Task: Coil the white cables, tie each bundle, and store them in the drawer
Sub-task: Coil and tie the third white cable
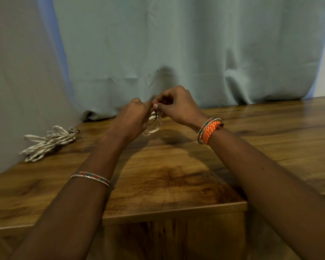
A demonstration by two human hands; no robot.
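We hold the coiled white cable (154, 126) above the table (176, 175): the left hand (133, 117) grips the coil, the right hand (176, 106) pinches a dark tie (155, 115) (its ends are hidden). If the left grip slackens, the loops will likely spring apart before the tie cinches. A tied bundle (49, 142) lies well to the left.

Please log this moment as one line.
both hands tying thin dark tie on white coiled cable | bundled white cables on wooden table

White coil (154, 126) midair; tied bundle (49, 142) on tbl.
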